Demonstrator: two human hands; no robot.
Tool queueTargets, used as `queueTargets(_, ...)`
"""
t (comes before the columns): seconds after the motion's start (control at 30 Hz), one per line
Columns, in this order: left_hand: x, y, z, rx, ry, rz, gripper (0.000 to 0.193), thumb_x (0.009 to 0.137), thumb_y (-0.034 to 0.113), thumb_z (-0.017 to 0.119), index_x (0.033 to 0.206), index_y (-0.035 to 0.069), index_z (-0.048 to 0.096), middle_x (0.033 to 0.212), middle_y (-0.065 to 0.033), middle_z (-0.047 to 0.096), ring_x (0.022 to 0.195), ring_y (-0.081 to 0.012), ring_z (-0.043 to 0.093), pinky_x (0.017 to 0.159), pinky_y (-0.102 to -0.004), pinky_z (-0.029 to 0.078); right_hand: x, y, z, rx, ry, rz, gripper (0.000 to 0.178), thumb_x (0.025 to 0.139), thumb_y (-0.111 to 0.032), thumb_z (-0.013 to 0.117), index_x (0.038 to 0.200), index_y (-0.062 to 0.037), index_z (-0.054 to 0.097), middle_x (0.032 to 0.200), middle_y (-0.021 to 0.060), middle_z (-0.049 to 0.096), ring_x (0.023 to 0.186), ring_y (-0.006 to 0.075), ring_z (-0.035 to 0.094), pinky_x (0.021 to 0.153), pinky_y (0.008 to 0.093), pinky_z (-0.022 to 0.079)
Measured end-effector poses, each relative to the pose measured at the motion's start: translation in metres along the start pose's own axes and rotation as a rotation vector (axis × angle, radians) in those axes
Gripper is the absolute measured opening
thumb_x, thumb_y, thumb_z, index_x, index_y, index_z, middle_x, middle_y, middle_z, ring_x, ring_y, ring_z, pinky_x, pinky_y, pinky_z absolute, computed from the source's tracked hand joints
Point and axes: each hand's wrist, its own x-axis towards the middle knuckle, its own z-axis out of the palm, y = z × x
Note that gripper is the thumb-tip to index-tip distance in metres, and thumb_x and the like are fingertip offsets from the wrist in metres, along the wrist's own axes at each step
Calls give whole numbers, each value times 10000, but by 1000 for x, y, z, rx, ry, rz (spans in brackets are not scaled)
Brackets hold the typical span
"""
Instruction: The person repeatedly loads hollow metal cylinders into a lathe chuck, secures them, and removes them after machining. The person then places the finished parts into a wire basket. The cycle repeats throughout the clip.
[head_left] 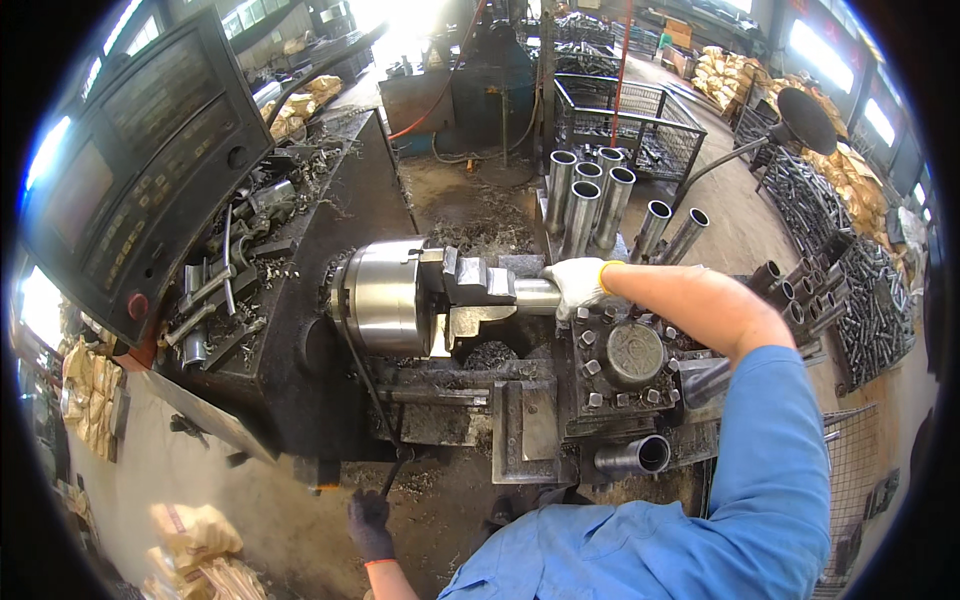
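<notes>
A steel lathe chuck [385,298] with stepped jaws faces right. Between its jaws sits a short metal tube [537,295], its near end under my right hand [578,284], which wears a white glove and is closed round the tube. Low in front of the lathe, my left hand [370,527], in a dark glove, is closed on the lower end of a long dark chuck wrench [372,388]. The wrench slants up to the chuck's left side. Just below my right forearm stands the tool post [635,355], ringed with square-headed bolts.
Several upright tubes [582,215] stand behind the tool post, and one tube [634,457] lies in front of it. A control panel [140,170] rises at left beside chip-covered tools [215,290]. Farther off are a wire cage [630,125], a lamp [806,120] and piled parts [865,310].
</notes>
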Motion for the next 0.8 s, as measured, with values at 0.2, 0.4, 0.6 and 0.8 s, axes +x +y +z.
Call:
queueTargets(0.2,41,39,-18,-11,108,126,476,1089,580,529,1025,121,637,700,0,429,589,-165,420,569,-355,378,0,-2,-5,151,-83,-67,906,736,-372,875,1489,5,542,1220,252,746,1091,381,739,955,474,584)
queueTargets(0.4,31,80,4,-130,105,-89,572,1053,692,505,817,172,529,571,38,343,502,-148,339,523,-367,315,0,14,-3,66,-193,139,397,755,-289,866,989,25,804,893,183,785,805,249,739,757,412,593)
queueTargets(0.6,38,83,-3,6,169,-89,450,1078,571,564,829,196,554,586,37,416,486,-149,407,573,-396,445,31,-18,4,566,-1,-72,881,738,-320,886,1465,43,547,1275,228,730,1104,368,719,990,435,578)
queueTargets(0.8,35,65,8,256,197,311,394,1079,487,612,869,154,609,613,-22,537,495,-163,503,482,-349,421,-40,-65,-59,106,321,14,820,840,-397,774,1524,-6,546,1452,240,658,1338,393,637,1147,438,506)
